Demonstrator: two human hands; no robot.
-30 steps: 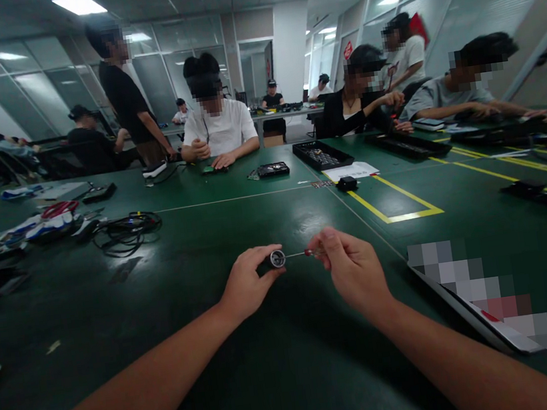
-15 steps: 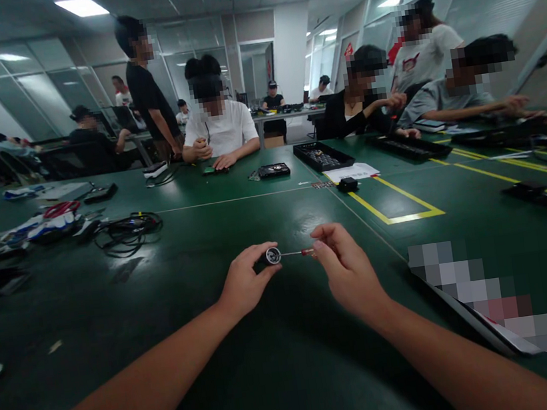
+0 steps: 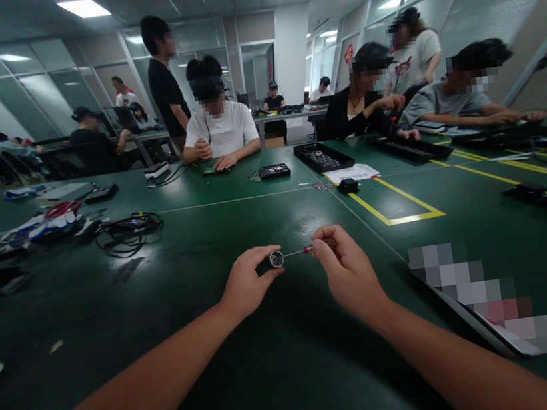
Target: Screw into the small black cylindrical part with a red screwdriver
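Between thumb and fingers my left hand (image 3: 249, 281) grips a black cylindrical part (image 3: 276, 259) with a silvery ring round its open end, which faces me and slightly right. What lies inside the ring is too small to make out. My right hand (image 3: 346, 264) is closed on a screwdriver (image 3: 308, 249) with a reddish handle and a thin metal shaft. The shaft points left, and its tip reaches the rim or opening of the cylinder; I cannot tell how deep. Both hands are above the green table (image 3: 295, 370).
Coiled black cables (image 3: 129, 234) and gloves (image 3: 54, 224) lie at the left. A black tray of small parts (image 3: 323, 156) and a small black block (image 3: 348, 186) sit farther back. At the right lies a partly blurred flat object (image 3: 489, 311). Several people work around the table.
The cylinder has turned a little in my left hand, showing more of its black side. The screwdriver now tilts slightly. A standing person in black behind the table has shifted right.
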